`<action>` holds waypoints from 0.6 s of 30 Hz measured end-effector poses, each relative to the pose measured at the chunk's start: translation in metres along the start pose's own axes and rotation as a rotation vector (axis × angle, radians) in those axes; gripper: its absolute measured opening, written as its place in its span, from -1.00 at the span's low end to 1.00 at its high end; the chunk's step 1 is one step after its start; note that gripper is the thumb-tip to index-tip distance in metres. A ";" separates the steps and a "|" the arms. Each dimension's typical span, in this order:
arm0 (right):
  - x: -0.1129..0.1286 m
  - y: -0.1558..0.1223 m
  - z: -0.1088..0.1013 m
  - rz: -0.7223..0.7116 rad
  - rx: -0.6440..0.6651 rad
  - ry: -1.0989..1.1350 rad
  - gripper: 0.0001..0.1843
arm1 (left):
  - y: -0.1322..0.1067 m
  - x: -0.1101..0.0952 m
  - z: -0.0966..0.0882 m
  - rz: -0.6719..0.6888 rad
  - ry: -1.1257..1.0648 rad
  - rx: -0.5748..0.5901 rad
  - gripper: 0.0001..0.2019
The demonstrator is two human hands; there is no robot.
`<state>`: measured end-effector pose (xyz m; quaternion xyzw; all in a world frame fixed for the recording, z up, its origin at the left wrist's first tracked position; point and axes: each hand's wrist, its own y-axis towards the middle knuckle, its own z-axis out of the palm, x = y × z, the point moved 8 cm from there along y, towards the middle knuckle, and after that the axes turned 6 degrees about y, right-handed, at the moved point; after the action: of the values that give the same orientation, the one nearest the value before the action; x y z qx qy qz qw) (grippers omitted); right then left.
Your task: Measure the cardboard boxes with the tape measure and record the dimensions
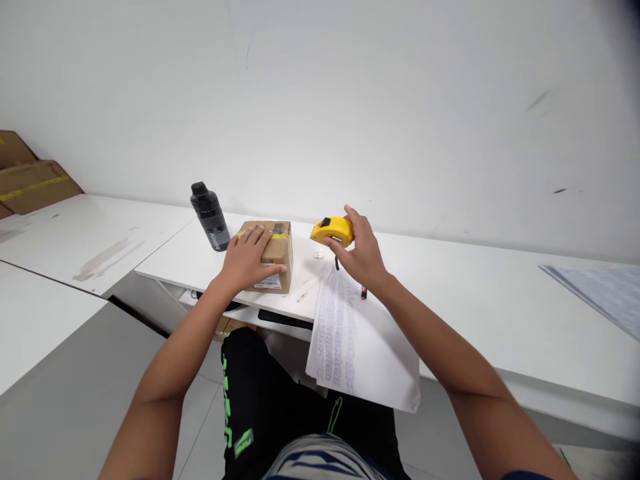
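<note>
A small cardboard box with yellow tape and a white label stands on the white desk. My left hand is laid over it, fingers across the top and thumb along the label side, gripping its edge. To the right, my right hand holds a yellow tape measure above the desk, fingers behind it and thumb on the near side. No blade shows pulled out of it. A dark strap hangs below the tape measure.
A dark bottle stands left of the box. A printed white sheet hangs over the desk's front edge, with a small red and black object near my right wrist. More cardboard boxes sit far left; patterned sheets lie right.
</note>
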<state>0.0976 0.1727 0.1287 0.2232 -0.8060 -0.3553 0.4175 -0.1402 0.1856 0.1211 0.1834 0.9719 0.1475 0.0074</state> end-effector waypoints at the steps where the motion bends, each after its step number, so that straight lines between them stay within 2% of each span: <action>1: -0.007 0.002 0.000 0.058 0.005 0.028 -0.20 | -0.001 0.005 0.005 0.031 -0.023 0.013 -0.11; 3: -0.014 0.008 0.002 0.128 0.030 0.081 -0.20 | -0.003 0.008 0.008 0.152 -0.109 0.023 -0.18; 5: -0.013 0.015 0.007 0.138 0.075 0.116 -0.22 | -0.005 0.009 0.004 0.225 -0.212 0.001 -0.36; 7: -0.005 0.022 0.013 0.107 0.125 0.142 -0.24 | -0.007 0.018 -0.008 0.158 -0.318 -0.116 -0.44; 9: 0.009 0.026 0.020 0.053 0.177 0.170 -0.26 | -0.013 0.027 -0.025 0.013 -0.438 -0.291 -0.37; 10: 0.018 0.027 0.024 0.014 0.202 0.184 -0.28 | -0.017 0.027 -0.031 -0.046 -0.499 -0.347 -0.35; 11: 0.028 0.028 0.028 -0.034 0.227 0.194 -0.30 | -0.020 0.024 -0.035 -0.082 -0.561 -0.356 -0.35; 15: 0.073 0.024 0.038 -0.237 0.291 0.206 -0.36 | -0.022 -0.005 -0.035 -0.126 -0.818 -0.115 -0.44; 18: 0.087 0.026 0.039 -0.286 0.332 0.186 -0.37 | -0.020 -0.006 -0.042 -0.163 -1.037 -0.053 -0.50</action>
<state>0.0155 0.1473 0.1781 0.4324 -0.7717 -0.2512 0.3930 -0.1445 0.1538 0.1549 0.1559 0.8476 0.0605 0.5037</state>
